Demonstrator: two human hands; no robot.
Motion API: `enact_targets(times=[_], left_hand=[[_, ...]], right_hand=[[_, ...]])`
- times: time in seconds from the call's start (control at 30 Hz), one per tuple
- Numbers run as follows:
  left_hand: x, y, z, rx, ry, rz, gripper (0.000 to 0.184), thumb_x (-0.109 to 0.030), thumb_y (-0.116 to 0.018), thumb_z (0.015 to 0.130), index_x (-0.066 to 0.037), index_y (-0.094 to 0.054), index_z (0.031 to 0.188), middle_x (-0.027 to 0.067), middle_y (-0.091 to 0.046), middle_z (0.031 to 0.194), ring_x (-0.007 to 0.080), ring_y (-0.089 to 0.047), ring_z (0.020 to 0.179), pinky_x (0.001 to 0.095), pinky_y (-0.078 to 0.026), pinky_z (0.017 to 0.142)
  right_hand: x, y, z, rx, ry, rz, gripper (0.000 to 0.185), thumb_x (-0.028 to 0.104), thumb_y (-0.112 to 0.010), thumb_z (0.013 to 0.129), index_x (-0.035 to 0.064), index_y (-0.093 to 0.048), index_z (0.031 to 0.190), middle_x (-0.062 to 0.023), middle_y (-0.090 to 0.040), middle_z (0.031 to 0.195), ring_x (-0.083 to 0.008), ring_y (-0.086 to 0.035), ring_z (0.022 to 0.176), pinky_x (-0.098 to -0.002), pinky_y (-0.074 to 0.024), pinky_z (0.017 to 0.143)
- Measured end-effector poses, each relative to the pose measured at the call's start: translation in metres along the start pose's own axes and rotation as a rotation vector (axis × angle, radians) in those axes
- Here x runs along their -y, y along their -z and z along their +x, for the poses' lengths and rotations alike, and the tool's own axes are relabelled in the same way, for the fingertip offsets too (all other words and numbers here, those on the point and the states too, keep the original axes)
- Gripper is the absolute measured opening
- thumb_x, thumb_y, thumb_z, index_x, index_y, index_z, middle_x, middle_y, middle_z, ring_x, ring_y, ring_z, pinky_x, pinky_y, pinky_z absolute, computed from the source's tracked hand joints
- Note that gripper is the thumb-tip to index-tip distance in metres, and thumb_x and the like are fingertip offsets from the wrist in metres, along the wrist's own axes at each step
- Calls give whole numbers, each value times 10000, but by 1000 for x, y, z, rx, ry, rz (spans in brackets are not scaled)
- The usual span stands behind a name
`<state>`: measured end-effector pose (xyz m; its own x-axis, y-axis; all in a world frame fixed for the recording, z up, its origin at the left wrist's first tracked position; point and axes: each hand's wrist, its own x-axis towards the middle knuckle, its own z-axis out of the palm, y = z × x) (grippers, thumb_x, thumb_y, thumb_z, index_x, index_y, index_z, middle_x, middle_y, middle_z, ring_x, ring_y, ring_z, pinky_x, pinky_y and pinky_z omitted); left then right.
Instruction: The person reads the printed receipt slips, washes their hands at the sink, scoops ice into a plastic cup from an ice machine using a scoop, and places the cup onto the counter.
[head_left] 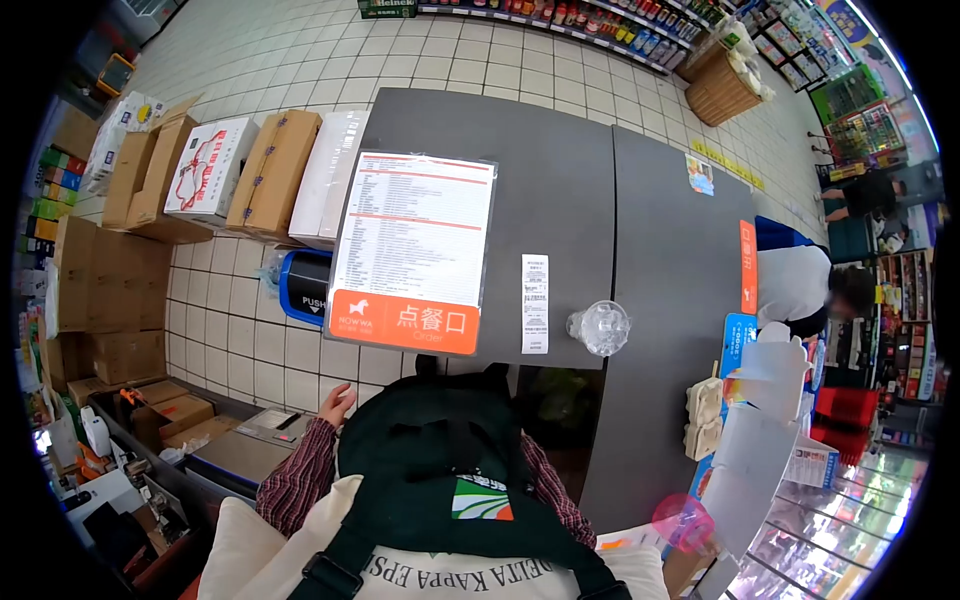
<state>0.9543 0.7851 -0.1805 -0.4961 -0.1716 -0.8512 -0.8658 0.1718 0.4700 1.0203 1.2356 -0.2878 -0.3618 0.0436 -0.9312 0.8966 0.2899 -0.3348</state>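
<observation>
My left hand [337, 405] hangs low beside the dark green apron [430, 440], its fingers apart and nothing in them. The apron hides my right hand; only the striped right sleeve [557, 490] shows. In front of me on the grey counter [540, 180] lies a laminated order sheet [413, 240] with an orange lower band. A narrow printed receipt [535, 304] rests to its right. Beside the receipt, near the counter's front edge, is a clear plastic cup [600, 328].
Cardboard boxes [273, 175] line the counter's left side, near a blue-rimmed bin [303, 286]. An egg-carton-like tray [703, 418] and a pink translucent item [684, 522] are at the right. Beyond the counter's right edge is another person [793, 285].
</observation>
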Motion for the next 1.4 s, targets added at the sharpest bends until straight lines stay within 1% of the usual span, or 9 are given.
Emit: enact_targets(times=[0.2, 0.27, 0.47, 0.67, 1.07, 1.13, 1.2, 1.3, 1.4], left_hand=[[-9, -7, 55, 611, 48, -272, 715, -471, -553, 894, -98, -288, 1443, 125, -413, 1399, 219, -383, 1294, 309, -315, 1049], [-33, -6, 59, 610, -104, 287, 755, -517, -556, 871, -89, -299, 1437, 116, -342, 1456, 219, -319, 1343, 338, -264, 1094], [-74, -34, 72, 600, -255, 812, 784, -647, -450, 851, -127, -329, 1426, 147, -317, 1462, 263, -273, 1364, 371, -222, 1112], [-27, -99, 113, 1127, -271, 1097, 652, -586, -428, 891, -122, -466, 1348, 129, -448, 1384, 272, -402, 1288, 359, -296, 1065], [-30, -75, 98, 662, -238, 755, 610, -558, -372, 917, -60, -601, 1184, 177, -594, 1194, 327, -544, 1126, 381, -392, 980], [-23, -73, 104, 621, -270, 673, 575, -526, -420, 917, -44, -593, 1181, 168, -609, 1164, 297, -561, 1098, 362, -404, 961], [-20, -67, 105, 577, -304, 591, 546, -493, -469, 917, -27, -584, 1177, 159, -624, 1134, 267, -577, 1071, 343, -417, 942], [-19, -46, 89, 155, -392, 205, 463, -407, -663, 834, 12, -611, 1025, 113, -653, 967, 193, -614, 918, 301, -476, 832], [-35, -11, 56, -150, -405, 127, 360, -305, -659, 840, -7, -605, 1035, 119, -648, 932, 224, -617, 883, 331, -480, 807]], right_hand=[[4, -19, 0, -231, 68, -252, 542, 473, -416, 901, 109, -473, 1300, -218, -554, 1209, -359, -527, 1106, -437, -435, 904], [1, -24, 4, -298, 74, -313, 501, 440, -415, 907, 117, -495, 1280, -222, -566, 1187, -373, -540, 1081, -453, -451, 880], [17, -34, -24, -487, 144, -285, 406, 360, -425, 916, 112, -560, 1208, -231, -595, 1135, -402, -572, 1011, -479, -481, 823], [16, -50, -30, -362, 195, -247, 357, 316, -502, 882, 42, -634, 1069, -224, -626, 1040, -392, -595, 966, -441, -479, 798], [92, -37, -69, -367, 90, -731, 377, 339, -540, 859, 104, -531, 1154, -229, -606, 1042, -426, -586, 947, -504, -493, 757], [110, -33, -85, -620, 449, -983, 373, 304, -626, 821, 73, -523, 1096, -183, -569, 1026, -387, -566, 963, -471, -496, 737], [167, -31, -118, -692, 704, -804, 332, 225, -663, 812, 63, -538, 1073, -150, -522, 1025, -350, -541, 955, -414, -477, 759], [232, -34, -137, -698, 998, -697, 261, 180, -640, 826, 63, -567, 1047, -132, -530, 1029, -337, -538, 933, -392, -458, 771], [271, -49, -130, -682, 1122, -774, 323, 166, -687, 773, 71, -577, 1061, -104, -525, 1076, -295, -524, 969, -372, -447, 798]])
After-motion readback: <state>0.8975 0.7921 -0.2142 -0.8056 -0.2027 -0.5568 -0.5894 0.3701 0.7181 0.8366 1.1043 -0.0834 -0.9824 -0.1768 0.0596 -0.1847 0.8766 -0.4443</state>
